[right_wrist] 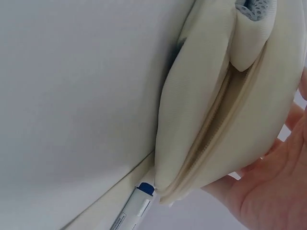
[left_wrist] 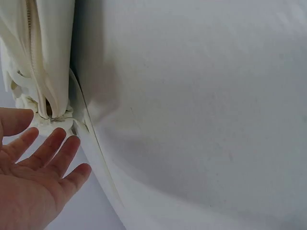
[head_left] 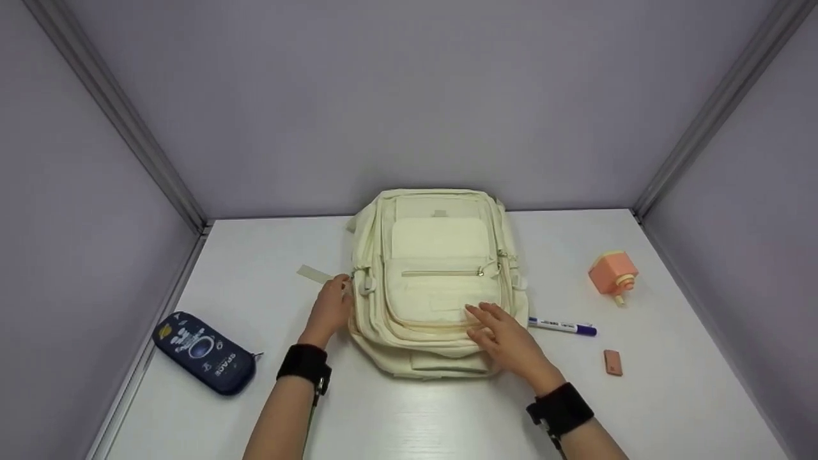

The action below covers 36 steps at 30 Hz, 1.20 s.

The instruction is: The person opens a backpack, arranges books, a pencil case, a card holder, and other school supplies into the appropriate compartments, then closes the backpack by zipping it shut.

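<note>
A cream backpack (head_left: 434,281) lies flat on the white table (head_left: 415,415), front pocket up. My left hand (head_left: 331,306) is at its left side, fingers straight and spread, beside a zipper end (left_wrist: 53,112). My right hand (head_left: 505,338) rests flat on the lower front pocket, fingers straight. In the right wrist view the backpack's zipped edge (right_wrist: 216,120) lies against my right palm (right_wrist: 273,196), with the marker (right_wrist: 136,206) just below it.
A dark blue pencil case (head_left: 204,352) lies at the front left. A blue and white marker (head_left: 562,327) lies right of the bag, a small brown eraser (head_left: 613,362) nearer me, and an orange sharpener-like block (head_left: 613,273) further right. Grey walls enclose the table.
</note>
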{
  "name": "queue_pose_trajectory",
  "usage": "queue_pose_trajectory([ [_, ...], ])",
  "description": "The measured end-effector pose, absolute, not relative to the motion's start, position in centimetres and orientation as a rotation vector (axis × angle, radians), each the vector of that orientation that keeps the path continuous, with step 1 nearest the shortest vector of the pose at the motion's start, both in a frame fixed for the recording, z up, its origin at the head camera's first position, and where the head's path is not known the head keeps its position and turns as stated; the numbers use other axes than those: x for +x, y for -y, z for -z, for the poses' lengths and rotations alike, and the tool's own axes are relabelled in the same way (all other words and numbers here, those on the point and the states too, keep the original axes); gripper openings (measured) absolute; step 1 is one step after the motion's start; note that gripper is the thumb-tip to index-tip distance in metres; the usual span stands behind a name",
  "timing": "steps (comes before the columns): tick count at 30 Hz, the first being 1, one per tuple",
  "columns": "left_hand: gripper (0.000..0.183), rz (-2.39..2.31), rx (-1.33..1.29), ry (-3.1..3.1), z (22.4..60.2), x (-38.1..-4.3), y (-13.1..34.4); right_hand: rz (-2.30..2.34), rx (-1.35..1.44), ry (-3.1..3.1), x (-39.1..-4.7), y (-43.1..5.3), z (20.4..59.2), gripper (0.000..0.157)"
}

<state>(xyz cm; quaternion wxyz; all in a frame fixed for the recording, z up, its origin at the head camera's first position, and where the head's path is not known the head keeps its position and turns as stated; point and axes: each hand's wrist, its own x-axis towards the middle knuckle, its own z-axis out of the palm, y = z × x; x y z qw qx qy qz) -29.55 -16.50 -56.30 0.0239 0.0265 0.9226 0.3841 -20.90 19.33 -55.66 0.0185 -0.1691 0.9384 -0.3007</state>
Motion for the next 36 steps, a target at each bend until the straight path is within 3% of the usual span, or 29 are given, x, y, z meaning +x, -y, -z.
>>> queue_pose_trajectory([
  [7,0.044,-1.053,0.101,-2.845,56.5,-31.4,16.8,0.858,-0.464,-2.932,-20.8,-18.8,55.6,0.070],
  [15,0.046,-0.936,0.141,-2.838,56.9,-32.1,16.8,0.658,-0.589,-3.029,-20.8,-18.5,55.3,0.074],
  [28,0.071,-1.005,0.164,-2.841,57.6,-32.0,16.8,0.580,-0.712,-2.924,-22.7,-17.7,54.9,0.070],
  [31,0.065,-1.034,0.140,-2.913,58.1,-32.1,16.8,0.569,-0.713,-2.918,-22.7,-17.8,55.2,0.069],
  [36,0.038,-1.052,0.052,-2.994,58.4,-32.0,16.6,0.571,-0.705,-2.920,-22.6,-18.1,55.6,0.067],
])
